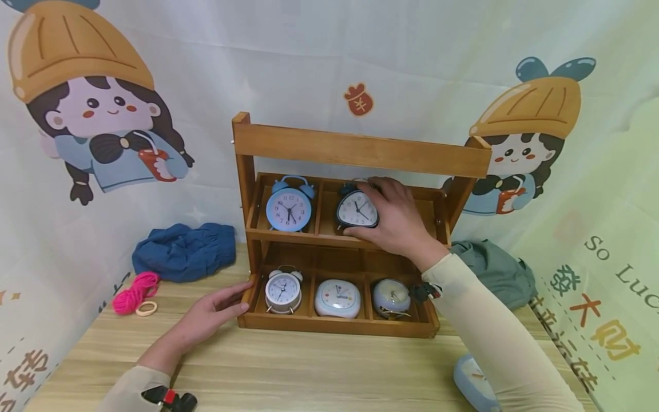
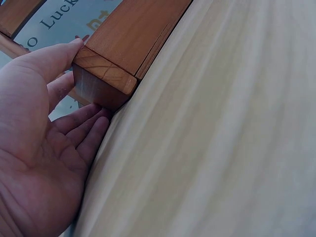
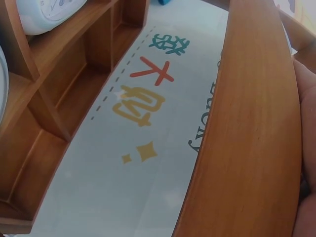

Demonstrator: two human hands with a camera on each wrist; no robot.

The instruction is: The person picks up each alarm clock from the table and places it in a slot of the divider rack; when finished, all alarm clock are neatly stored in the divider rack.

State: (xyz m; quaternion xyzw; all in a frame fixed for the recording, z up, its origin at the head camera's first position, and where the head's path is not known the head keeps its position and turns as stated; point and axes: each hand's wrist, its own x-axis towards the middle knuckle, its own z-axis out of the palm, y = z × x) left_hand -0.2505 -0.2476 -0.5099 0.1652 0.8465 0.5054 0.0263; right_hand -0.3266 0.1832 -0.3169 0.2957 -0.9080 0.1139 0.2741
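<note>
A two-tier wooden shelf (image 1: 340,326) stands on the table. In the head view, my right hand (image 1: 393,214) holds a black-rimmed, rounded-triangle alarm clock (image 1: 356,209) in the upper middle compartment, thumb below and fingers over its top. The right wrist view shows only part of that hand (image 3: 307,113) at the edge, beside the shelf's top rail (image 3: 252,123). My left hand (image 1: 211,315) grips the shelf's lower left front corner (image 2: 106,79), thumb and fingers on different sides of it. Left of the held clock is a blue twin-bell alarm clock (image 1: 289,209).
On the lower tier sit a white twin-bell clock (image 1: 283,290), a white rounded clock (image 1: 337,298) and a lavender round clock (image 1: 391,296). Blue cloth (image 1: 184,252), pink yarn (image 1: 135,294) and a wooden ring (image 1: 146,309) lie left; grey-green cloth (image 1: 494,272) and a light-blue clock (image 1: 471,380) right.
</note>
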